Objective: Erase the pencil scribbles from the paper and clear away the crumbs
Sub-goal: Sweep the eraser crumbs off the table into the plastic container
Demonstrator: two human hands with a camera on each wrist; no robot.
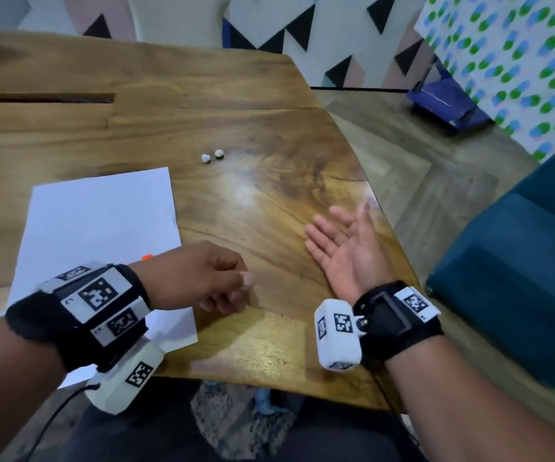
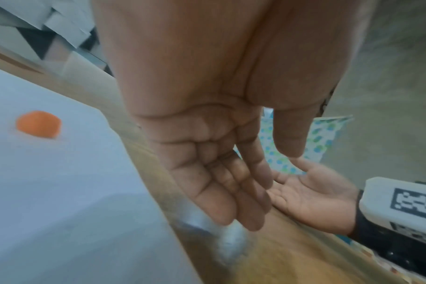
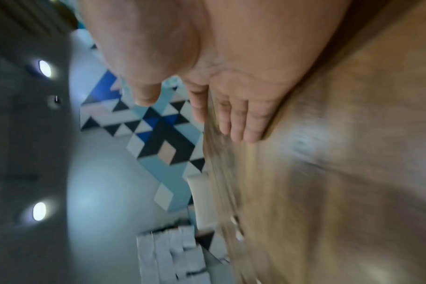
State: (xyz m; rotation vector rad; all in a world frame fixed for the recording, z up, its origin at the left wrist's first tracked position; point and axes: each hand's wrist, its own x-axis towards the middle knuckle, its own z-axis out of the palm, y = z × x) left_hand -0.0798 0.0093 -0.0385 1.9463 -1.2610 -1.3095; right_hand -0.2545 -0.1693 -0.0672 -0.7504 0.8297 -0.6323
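My left hand (image 1: 203, 275) hovers, fingers loose, empty, right of paper (image 1: 96, 228). Right hand (image 1: 346, 248) cupped palm-up at bench (image 1: 269, 111) edge. Sweep crumbs low, steadily, into palm.

White paper (image 1: 96, 221), orange eraser (image 2: 38, 124), brown wood-grain table (image 1: 269, 128).

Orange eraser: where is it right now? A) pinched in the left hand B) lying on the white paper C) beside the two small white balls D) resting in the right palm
B: the small orange eraser lies on the white sheet of paper, and neither hand touches it.
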